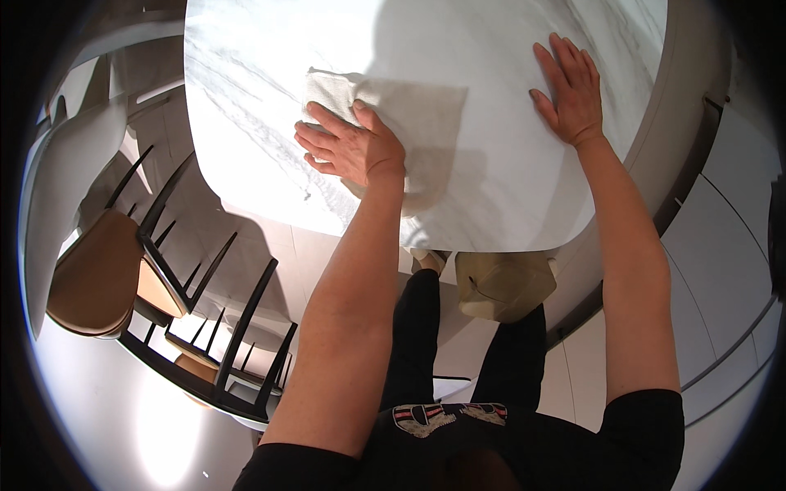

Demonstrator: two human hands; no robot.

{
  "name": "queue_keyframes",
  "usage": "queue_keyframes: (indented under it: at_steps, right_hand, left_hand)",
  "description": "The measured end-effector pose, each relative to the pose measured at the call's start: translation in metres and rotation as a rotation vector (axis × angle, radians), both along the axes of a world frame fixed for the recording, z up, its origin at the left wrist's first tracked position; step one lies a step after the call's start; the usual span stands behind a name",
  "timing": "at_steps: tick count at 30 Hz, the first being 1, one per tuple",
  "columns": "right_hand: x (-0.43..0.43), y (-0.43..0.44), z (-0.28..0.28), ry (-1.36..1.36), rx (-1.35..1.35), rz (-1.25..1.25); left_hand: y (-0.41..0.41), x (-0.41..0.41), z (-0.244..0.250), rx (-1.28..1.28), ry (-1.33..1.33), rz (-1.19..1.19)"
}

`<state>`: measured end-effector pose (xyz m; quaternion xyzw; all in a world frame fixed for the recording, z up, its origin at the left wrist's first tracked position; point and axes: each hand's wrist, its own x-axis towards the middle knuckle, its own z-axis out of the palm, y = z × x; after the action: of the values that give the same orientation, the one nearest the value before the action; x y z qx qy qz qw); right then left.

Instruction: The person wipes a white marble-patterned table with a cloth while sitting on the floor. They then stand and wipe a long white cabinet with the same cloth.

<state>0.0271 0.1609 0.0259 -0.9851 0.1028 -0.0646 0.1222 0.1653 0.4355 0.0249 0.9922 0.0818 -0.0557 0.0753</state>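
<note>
Before me is a white tabletop with grey marble veining and rounded corners. My left hand lies palm down on a pale beige ribbed cloth, its fingers spread over the cloth's left part. The cloth is spread on the tabletop and reaches out to the right of the hand and below the wrist. Part of it is hidden under the palm and forearm. My right hand rests on the tabletop toward its right side, fingers extended and thumb apart, with nothing in it.
A chair with a brown seat and dark legs stands at the left. An olive-coloured boxy object is below the table's near edge, by my legs. A curved pale surface runs along the table's right side.
</note>
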Motion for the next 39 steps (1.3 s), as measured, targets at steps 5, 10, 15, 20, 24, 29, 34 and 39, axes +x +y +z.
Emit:
queue_keyframes:
  at_steps: [5,10,15,20,24,29,34,39]
  right_hand:
    - [-0.001,-0.002,-0.002,-0.008,0.010,0.004]
    - [-0.001,-0.003,-0.004,-0.003,0.006,0.006]
    - [-0.001,-0.003,-0.005,-0.012,0.017,0.015]
    - [-0.002,-0.003,-0.008,-0.034,0.016,0.017]
    - [-0.003,-0.003,-0.010,-0.031,0.011,0.012]
    - [-0.003,-0.002,-0.009,-0.023,-0.006,0.014]
    - [0.000,-0.002,-0.003,0.038,0.008,-0.017]
    - [0.002,-0.001,0.002,0.054,0.027,-0.024]
  left_hand:
    - [0.001,-0.001,-0.007,0.016,-0.059,-0.004]
    - [0.009,0.001,-0.024,0.078,-0.016,-0.004]
    - [0.017,0.000,-0.036,-0.066,0.005,0.016]
    - [0.013,-0.002,-0.030,-0.059,-0.094,0.009]
    - [0.009,-0.001,-0.021,-0.059,-0.127,-0.020]
    - [0.011,0.000,-0.023,-0.046,-0.099,-0.025]
    - [0.011,0.000,-0.022,0.039,-0.009,-0.009]
    - [0.004,0.001,-0.008,0.056,0.058,0.008]
